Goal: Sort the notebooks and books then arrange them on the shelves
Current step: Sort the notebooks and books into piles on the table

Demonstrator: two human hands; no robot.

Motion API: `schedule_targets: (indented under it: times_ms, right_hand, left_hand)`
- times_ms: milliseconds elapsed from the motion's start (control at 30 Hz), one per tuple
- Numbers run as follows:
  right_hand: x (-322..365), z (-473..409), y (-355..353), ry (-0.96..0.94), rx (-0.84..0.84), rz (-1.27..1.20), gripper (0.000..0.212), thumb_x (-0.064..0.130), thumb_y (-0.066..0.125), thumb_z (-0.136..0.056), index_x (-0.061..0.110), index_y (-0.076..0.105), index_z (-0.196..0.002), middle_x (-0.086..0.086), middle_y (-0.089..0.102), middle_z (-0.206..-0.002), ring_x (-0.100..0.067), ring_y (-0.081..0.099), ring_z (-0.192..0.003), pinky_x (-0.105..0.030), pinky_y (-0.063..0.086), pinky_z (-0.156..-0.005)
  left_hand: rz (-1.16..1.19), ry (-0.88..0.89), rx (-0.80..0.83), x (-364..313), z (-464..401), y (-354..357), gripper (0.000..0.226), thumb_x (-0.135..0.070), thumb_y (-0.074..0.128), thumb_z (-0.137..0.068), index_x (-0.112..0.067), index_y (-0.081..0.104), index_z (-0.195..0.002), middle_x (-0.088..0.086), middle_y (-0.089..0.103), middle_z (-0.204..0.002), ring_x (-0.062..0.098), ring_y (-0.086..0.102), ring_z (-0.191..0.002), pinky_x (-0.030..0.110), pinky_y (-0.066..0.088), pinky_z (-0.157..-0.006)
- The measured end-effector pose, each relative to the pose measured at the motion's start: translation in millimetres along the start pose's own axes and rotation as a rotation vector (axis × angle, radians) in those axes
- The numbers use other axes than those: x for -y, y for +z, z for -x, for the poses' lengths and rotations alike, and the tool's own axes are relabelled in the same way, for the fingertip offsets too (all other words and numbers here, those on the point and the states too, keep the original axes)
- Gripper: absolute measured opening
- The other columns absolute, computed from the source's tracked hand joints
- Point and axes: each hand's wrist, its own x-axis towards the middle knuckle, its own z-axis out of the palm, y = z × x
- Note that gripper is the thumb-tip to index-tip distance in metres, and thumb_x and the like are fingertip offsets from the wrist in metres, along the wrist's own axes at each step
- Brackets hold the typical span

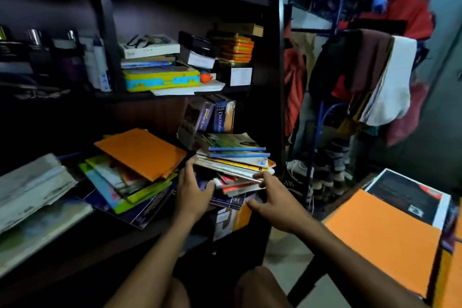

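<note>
Two hands point(193, 189) point(272, 205) at one book stack point(235, 160)

My left hand point(193, 186) and my right hand point(271, 204) are both bare: no gloves, no rings that I can make out. Both my forearms are uncovered as well, with no sleeve reaching into view and no watch or band at either wrist. My nails are too blurred to tell anything about. At the bottom edge my two knees show, rounded and dim; whether cloth covers them I cannot tell.
</note>
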Motion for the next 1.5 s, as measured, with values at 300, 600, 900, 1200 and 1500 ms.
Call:
schedule_targets:
  times_ms: [300,600,900,1200,1500]
  right_hand:
    - [2.9,-99.9,-12.4,-0.086,0.045,0.537,0.106,0.056,0.073,-0.077,0.034,0.009,-0.157,-0.005,0.019,-0.16,-0.032,0.023,-0.146,-0.054,0.031,-0.114]
    - [-16.3,-131.7,-6.9,-0.156,0.197,0.591,0.103,0.042,0.074,-0.085,0.023,0.005,-0.16,-0.006,0.014,-0.162,-0.031,0.016,-0.148,-0.046,0.027,-0.121]
    - [-20.1,-123.6,-5.1,-0.158,0.182,0.566,0.097,0.039,0.065,-0.092,0.027,-0.002,-0.161,-0.004,0.002,-0.168,-0.028,0.003,-0.153,-0.046,0.023,-0.121]
    - [-29.1,-88.6,14.7,-0.356,-0.162,0.594,0.066,0.021,0.064,-0.095,0.021,0.034,-0.154,-0.005,0.039,-0.146,-0.023,0.052,-0.121,-0.022,0.042,-0.077]
    - [-35.2,-78.3,14.1,-0.512,-0.366,0.559,0.076,0.018,0.091,-0.07,0.018,0.051,-0.134,-0.006,0.051,-0.129,-0.025,0.059,-0.108,-0.023,0.051,-0.051]
  left_hand:
    - [-0.041,0.017,-0.035,26.5,-39.8,26.2,0.088,0.003,0.065,-0.09,-0.033,0.022,-0.158,-0.001,0.003,-0.167,0.026,0.026,-0.149,0.024,0.031,-0.107]
    - [0.053,0.091,-0.094,45.3,-46.6,28.0,0.076,0.0,0.067,-0.09,-0.036,0.038,-0.15,-0.01,0.029,-0.155,0.015,0.039,-0.138,0.041,0.051,-0.104]
    - [0.093,0.064,-0.028,42.4,-42.2,26.8,0.077,-0.012,0.066,-0.093,-0.035,0.027,-0.156,-0.011,0.021,-0.158,0.012,0.038,-0.136,0.03,0.048,-0.105]
    - [0.301,-0.003,-0.129,39.6,-41.6,23.6,0.061,0.006,0.065,-0.089,-0.027,0.052,-0.139,-0.016,0.034,-0.141,0.018,0.051,-0.125,0.021,0.053,-0.092]
    - [0.127,0.139,-0.363,30.5,-36.4,18.2,0.046,-0.001,0.076,-0.083,-0.023,0.06,-0.12,-0.005,0.051,-0.126,0.015,0.053,-0.116,0.032,0.051,-0.096]
